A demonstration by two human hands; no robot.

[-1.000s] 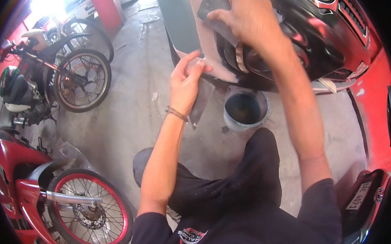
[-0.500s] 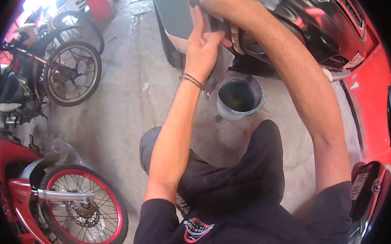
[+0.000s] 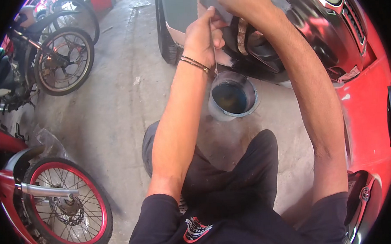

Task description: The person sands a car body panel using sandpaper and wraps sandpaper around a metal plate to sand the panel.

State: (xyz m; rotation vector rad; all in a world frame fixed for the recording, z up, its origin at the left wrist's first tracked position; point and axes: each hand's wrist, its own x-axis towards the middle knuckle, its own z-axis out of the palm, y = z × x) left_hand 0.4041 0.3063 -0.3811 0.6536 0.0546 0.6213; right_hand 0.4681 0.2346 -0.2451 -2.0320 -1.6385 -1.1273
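My left hand (image 3: 202,36) is closed on a thin grey sheet (image 3: 212,45) that looks like sandpaper, seen nearly edge-on and hanging below the fingers. Above it, my right hand (image 3: 245,2) bends down from the top edge, its fingers pinched at a dark part of what seems the same sheet. Both hands are in front of a car's front corner, where a grey and pinkish patched panel (image 3: 181,11) meets a black bumper (image 3: 298,39). Below the hands stands a bucket (image 3: 233,96) of dark liquid.
A motorcycle wheel (image 3: 64,60) is at the upper left, and a red-rimmed wheel (image 3: 68,206) at the lower left. A red car panel (image 3: 369,110) lines the right side. My bent knees (image 3: 264,158) are close to the bucket on the concrete floor (image 3: 120,99).
My hands have shifted slightly right in the view. The sheet has turned from showing its face to nearly edge-on, and my left fingers have curled in more. The whole view has shifted slightly.
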